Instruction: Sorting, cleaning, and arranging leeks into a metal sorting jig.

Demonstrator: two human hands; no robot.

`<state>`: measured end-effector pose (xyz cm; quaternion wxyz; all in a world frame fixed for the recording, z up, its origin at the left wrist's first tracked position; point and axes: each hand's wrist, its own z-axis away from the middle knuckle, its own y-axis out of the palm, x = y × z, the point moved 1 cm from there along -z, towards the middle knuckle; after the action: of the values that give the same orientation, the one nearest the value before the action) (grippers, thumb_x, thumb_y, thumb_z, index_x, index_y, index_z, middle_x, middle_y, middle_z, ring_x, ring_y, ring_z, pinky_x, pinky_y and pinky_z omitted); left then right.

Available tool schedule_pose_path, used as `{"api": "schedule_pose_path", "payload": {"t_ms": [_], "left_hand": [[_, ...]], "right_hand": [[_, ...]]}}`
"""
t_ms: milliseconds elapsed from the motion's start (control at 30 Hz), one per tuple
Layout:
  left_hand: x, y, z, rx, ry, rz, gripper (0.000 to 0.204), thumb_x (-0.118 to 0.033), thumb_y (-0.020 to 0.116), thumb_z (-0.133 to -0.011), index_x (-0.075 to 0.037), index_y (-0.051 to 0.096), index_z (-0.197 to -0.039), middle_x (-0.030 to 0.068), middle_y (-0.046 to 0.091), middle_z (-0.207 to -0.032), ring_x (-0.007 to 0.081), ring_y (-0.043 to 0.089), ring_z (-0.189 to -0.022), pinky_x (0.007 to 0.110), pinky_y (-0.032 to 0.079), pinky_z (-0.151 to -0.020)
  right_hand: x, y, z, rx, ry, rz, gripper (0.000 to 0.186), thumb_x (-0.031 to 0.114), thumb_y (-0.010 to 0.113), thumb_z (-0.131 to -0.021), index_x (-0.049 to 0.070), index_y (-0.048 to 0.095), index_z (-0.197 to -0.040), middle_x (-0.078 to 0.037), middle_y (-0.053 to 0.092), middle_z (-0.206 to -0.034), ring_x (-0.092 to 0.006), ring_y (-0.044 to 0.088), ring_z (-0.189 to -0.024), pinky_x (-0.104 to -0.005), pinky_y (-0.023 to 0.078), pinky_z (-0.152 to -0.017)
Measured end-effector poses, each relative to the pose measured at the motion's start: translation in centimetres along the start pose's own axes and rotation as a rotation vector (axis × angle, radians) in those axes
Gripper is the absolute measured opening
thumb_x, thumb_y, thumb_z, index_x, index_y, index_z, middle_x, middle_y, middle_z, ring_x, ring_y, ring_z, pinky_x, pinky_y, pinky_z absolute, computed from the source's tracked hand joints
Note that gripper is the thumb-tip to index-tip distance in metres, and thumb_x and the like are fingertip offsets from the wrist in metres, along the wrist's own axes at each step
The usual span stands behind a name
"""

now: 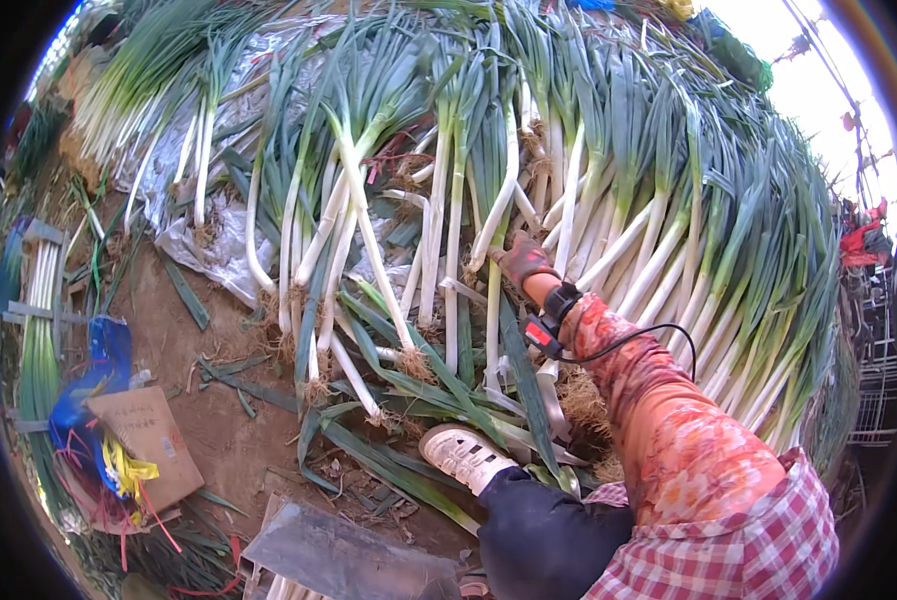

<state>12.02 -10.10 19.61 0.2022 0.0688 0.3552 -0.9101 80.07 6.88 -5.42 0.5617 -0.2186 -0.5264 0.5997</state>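
Observation:
My right hand [526, 264], in a stained glove, reaches into a wide spread of large green onions [659, 210]. Its fingers are closed at the lower white end of one green onion [501, 205], whose root tip hangs beside the fingertips. More long white stalks lie close around the hand, with green leaves pointing away from me. A black wrist strap [561, 302] with a small red and black device and a cable sits on my right wrist. My left hand is out of view.
Loose leaves and stalks lie on the soil by my shoe [464, 455]. At left, a metal frame [31, 310] holds a bundle of green onions near a cardboard piece [149, 440] and blue plastic [109, 350]. A grey sheet-topped object [349, 555] stands at the lower edge.

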Motion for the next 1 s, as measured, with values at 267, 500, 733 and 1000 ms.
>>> {"api": "schedule_pose_path", "payload": {"t_ms": [267,500,733,1000], "left_hand": [[10.9,2.8,-0.3,0.080,0.003,-0.168,0.038,-0.034,0.048,-0.092,-0.008,0.056,-0.119,0.0162,0.057,-0.118,0.0311,0.052,-0.112,0.036,0.039,-0.095],[30.4,6.7,-3.7,0.051,0.895,-1.353,0.037,-0.034,0.050,-0.092,-0.010,0.057,-0.119,0.0144,0.057,-0.119,0.0294,0.053,-0.112,0.035,0.040,-0.094],[32.6,5.4,-5.8,0.241,0.999,-1.300,0.037,-0.029,0.049,-0.093,-0.003,0.056,-0.119,0.0172,0.056,-0.121,0.0285,0.051,-0.114,0.034,0.037,-0.097],[-2.2,0.7,0.8,0.058,-0.097,0.051,0.037,-0.023,0.048,-0.091,0.004,0.056,-0.114,0.0206,0.062,-0.106,0.0298,0.058,-0.098,0.036,0.043,-0.088]], "right_hand": [[4.0,2.3,-4.5,-0.149,0.280,-0.269,0.077,0.050,0.070,-0.068,-0.004,0.049,-0.119,-0.025,0.054,-0.119,-0.0375,0.053,-0.111,-0.0425,0.043,-0.094],[-2.0,-0.4,-8.9,-0.015,0.289,-0.321,0.048,0.033,0.061,-0.070,-0.004,0.063,-0.100,-0.023,0.064,-0.101,-0.0339,0.061,-0.099,-0.0401,0.048,-0.083],[-2.2,-3.8,6.5,0.436,0.300,-1.692,0.009,0.007,0.050,-0.081,-0.001,0.055,-0.084,-0.012,0.055,-0.070,-0.0263,0.060,-0.064,-0.0402,0.052,-0.060],[-3.7,3.3,17.4,0.418,0.611,-1.592,0.009,-0.001,0.050,-0.078,-0.003,0.052,-0.087,-0.013,0.052,-0.069,-0.0276,0.054,-0.056,-0.0420,0.051,-0.053]]}}
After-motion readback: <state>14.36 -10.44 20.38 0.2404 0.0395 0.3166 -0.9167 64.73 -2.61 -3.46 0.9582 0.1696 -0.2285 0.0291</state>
